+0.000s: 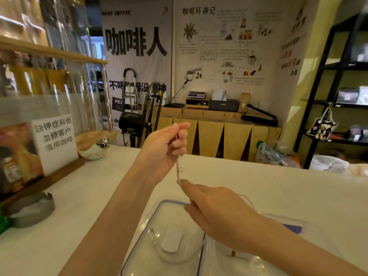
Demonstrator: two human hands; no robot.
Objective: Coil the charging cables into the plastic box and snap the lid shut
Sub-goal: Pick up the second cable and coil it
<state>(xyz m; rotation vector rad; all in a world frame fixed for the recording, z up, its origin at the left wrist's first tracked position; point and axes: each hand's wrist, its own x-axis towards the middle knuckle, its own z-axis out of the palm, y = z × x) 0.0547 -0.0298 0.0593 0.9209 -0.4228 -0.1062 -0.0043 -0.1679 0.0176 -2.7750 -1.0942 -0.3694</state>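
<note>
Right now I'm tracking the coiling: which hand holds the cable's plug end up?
The left hand, raised and pinching the white cable above its plug; the right hand is lower, over the plastic box.

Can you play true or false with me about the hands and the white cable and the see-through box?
1. The left hand holds the white cable up in the air. True.
2. The right hand rests flat on the counter. False: it reaches over the plastic box, touching the cable.
3. The box has a blue rim. True.
4. A red mug stands on the white counter. False: a small panda figure sits in a bowl there.
</note>
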